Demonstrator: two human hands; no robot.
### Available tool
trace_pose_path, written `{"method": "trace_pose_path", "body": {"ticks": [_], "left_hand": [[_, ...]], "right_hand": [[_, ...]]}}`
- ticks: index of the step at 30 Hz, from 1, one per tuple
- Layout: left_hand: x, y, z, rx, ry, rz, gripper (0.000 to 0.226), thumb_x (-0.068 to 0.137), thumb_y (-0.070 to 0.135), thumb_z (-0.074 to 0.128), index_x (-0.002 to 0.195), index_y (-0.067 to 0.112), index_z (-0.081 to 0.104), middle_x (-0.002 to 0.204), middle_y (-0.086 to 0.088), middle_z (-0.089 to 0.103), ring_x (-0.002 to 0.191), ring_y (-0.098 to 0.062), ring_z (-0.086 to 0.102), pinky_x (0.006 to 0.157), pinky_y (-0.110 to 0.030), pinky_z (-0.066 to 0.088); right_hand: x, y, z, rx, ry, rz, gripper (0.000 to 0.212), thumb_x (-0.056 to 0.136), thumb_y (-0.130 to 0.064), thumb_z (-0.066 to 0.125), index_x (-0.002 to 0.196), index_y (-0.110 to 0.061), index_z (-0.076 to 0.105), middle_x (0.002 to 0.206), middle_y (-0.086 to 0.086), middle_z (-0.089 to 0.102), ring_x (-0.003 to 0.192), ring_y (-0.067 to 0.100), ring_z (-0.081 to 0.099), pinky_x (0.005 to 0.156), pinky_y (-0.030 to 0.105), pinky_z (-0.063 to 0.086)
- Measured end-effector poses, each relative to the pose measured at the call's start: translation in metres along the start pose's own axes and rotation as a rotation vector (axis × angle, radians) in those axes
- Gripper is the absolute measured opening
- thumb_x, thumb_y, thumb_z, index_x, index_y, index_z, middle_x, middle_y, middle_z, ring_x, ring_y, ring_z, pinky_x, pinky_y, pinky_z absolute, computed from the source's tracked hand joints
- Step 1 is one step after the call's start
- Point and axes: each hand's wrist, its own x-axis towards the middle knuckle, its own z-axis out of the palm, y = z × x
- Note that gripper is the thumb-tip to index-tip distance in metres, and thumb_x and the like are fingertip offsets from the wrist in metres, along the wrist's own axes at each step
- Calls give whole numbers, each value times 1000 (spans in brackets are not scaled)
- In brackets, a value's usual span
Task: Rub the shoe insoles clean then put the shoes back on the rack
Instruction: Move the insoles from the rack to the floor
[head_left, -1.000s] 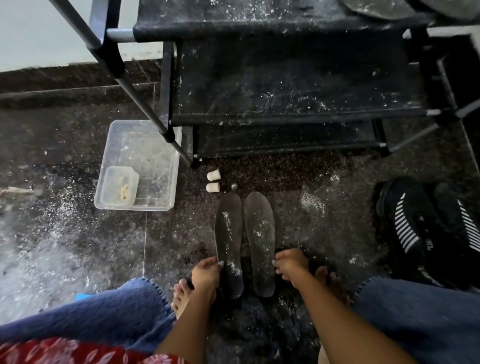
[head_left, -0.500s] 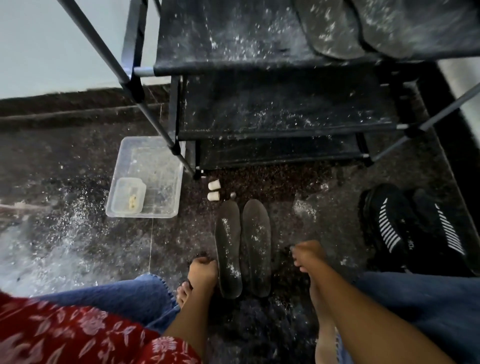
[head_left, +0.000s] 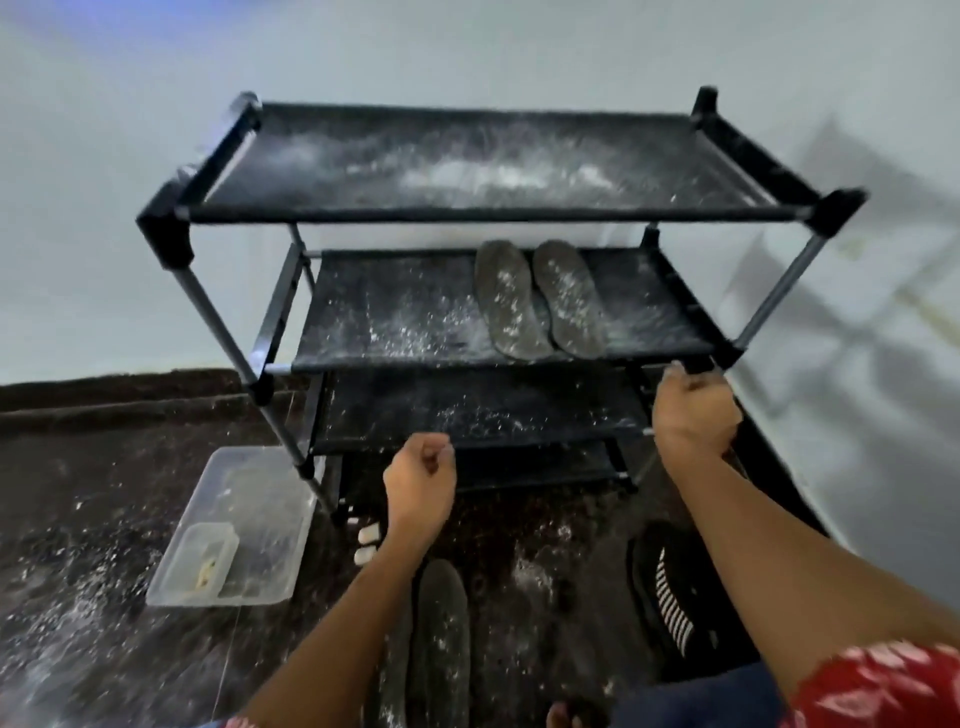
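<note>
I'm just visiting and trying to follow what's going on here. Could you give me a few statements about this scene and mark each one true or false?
1. A pair of insoles lies on the second shelf of the rack. True.
2. The left hand is holding an insole. False: its fingers are curled and hold nothing.
3. White powder is scattered over the shelves and the floor. True.
4. The clear plastic tub sits on the top shelf. False: it is on the floor, by the rack's left leg.
5. The black shoe with white stripes is already back on the rack. False: it is on the floor, beside the right arm.
6. The right hand is up by the rack's right front corner. True.
</note>
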Motion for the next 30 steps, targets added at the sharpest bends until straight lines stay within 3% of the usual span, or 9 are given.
{"method": "trace_pose_path", "body": {"ticks": [3, 5, 10, 13, 15, 18, 21, 26, 30], "left_hand": [[22, 59, 12, -40, 14, 114, 9, 91, 15, 58, 98, 14, 63, 87, -4, 70, 82, -15, 65, 74, -17, 48], [40, 88, 24, -45, 8, 115, 11, 91, 15, 58, 99, 11, 64, 91, -7, 71, 87, -18, 66, 81, -25, 50], [84, 129, 45, 17, 25, -8, 22, 90, 11, 58, 110, 6, 63, 107, -8, 66, 91, -17, 60, 75, -20, 44], [101, 137, 52, 82, 60, -65, 10, 88, 8, 57, 89, 8, 66, 99, -6, 63, 89, -17, 58, 74, -17, 41], [111, 142, 56, 87, 93, -137, 18, 86, 10, 61, 68, 10, 57, 88, -6, 58, 85, -18, 58, 72, -21, 43], [125, 146, 57, 70, 86, -236, 22, 78, 18, 75, 87, 2, 63, 93, -7, 65, 81, -18, 63, 65, -24, 49], [130, 150, 55, -22, 21, -296, 32, 69, 13, 83, 90, 0, 62, 94, -14, 68, 69, -21, 68, 52, -28, 55], [134, 152, 57, -5, -15, -368, 27, 66, 4, 83, 78, -1, 59, 78, -16, 67, 56, -21, 66, 50, -30, 57], [139, 150, 56, -3, -18, -395, 21, 71, -3, 77, 72, -1, 56, 73, -16, 67, 49, -19, 62, 50, -29, 57]], "right_hand": [[20, -29, 13, 135, -108, -80, 19, 88, -26, 59, 82, -9, 64, 92, 17, 69, 91, 33, 64, 82, 34, 51], [32, -36, 27, 137, -204, -109, 11, 84, -16, 60, 81, -11, 69, 90, 16, 71, 89, 32, 66, 85, 42, 54], [53, -35, 47, 123, -270, -137, 29, 80, 1, 63, 60, -20, 65, 81, 14, 71, 82, 30, 68, 81, 44, 56], [63, -36, 48, 92, -282, -212, 11, 81, 3, 65, 80, -6, 72, 88, 16, 71, 88, 28, 66, 89, 40, 52], [65, -39, 48, 57, -291, -268, 11, 81, 0, 66, 89, -3, 73, 91, 14, 71, 93, 26, 64, 94, 38, 49], [64, -45, 53, -11, -349, -275, 11, 82, -8, 68, 90, -3, 73, 97, 12, 71, 103, 25, 60, 100, 36, 44], [62, -54, 60, -98, -433, -252, 16, 84, -17, 69, 97, -7, 71, 107, 12, 68, 105, 26, 60, 96, 33, 46], [56, -57, 73, -236, -432, -240, 8, 82, -14, 69, 89, -10, 67, 99, 10, 67, 96, 26, 61, 71, 26, 42], [59, -57, 75, -196, -400, -208, 13, 80, -18, 69, 89, -8, 67, 94, 11, 67, 91, 27, 62, 69, 27, 42]]}}
